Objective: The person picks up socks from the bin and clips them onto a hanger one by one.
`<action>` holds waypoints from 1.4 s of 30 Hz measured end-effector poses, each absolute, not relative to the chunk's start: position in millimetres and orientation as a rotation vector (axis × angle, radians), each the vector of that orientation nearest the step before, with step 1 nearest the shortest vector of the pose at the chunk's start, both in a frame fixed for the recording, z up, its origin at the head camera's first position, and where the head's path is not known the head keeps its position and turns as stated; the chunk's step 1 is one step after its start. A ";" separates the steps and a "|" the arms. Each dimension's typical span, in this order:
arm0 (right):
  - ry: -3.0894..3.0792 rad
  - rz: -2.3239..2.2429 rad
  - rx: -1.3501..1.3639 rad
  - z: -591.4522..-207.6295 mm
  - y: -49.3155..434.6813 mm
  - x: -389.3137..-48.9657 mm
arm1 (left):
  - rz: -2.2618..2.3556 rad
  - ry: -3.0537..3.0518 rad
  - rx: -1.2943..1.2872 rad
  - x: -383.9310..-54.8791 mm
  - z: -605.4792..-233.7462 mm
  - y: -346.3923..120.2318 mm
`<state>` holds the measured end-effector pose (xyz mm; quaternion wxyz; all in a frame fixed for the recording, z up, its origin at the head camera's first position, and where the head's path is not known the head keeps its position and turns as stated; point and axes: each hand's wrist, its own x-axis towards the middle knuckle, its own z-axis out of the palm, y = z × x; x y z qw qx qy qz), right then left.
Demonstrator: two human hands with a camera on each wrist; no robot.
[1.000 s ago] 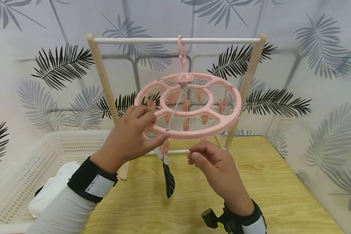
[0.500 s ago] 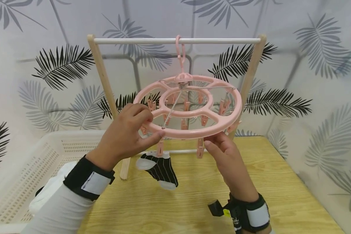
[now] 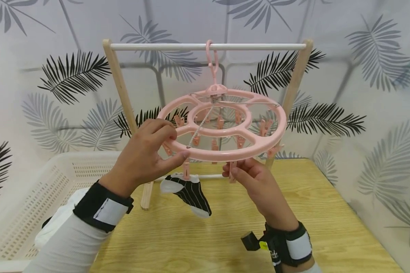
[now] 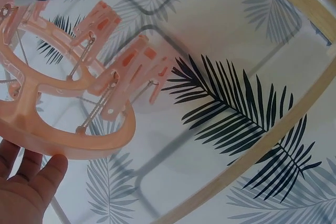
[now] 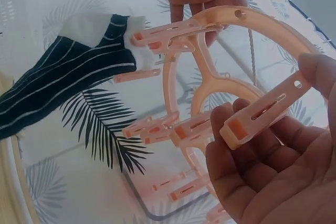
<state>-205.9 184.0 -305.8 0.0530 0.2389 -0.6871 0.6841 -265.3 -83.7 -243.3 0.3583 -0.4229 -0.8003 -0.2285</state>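
Observation:
A pink round clip hanger [image 3: 225, 154] hangs by its hook from a white rod. My left hand [image 3: 147, 151] grips its rim at the front left, thumb along the front edge; in the left wrist view the fingers [image 4: 50, 174] lie against the rim. A black-and-white striped sock [image 3: 193, 193] dangles from a clothespin [image 3: 186, 170] near that thumb. At the front right, my right hand [image 3: 254, 180] pinches another clothespin [image 5: 262, 114]. The right wrist view shows the thumb on its upper end and fingers behind it, with no cloth in its tip.
Several more pink clothespins [image 3: 264, 127] hang around the ring. A wooden stand [image 3: 120, 87] with a white rod [image 3: 157, 47] carries the hanger on a wood-grain table [image 3: 294, 212]. At left, a white basket [image 3: 17, 212] holds white cloth [image 3: 63, 216].
My right hand has moved up to the front-right clothespin and now pinches it. The hanger has turned slightly, swinging the sock from edge-on to side-on. My left hand has shifted a little left, still gripping the rim.

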 end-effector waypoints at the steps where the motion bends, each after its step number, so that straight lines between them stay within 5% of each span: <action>1: -2.077 2.087 0.731 -305.9 184.0 -205.3 | -0.592 -2.067 -1.092 -265.3 -243.2 -83.6; 42: -2.184 2.080 0.484 -315.7 164.0 -198.9 | -0.648 -2.030 -1.062 -274.7 -262.6 -90.1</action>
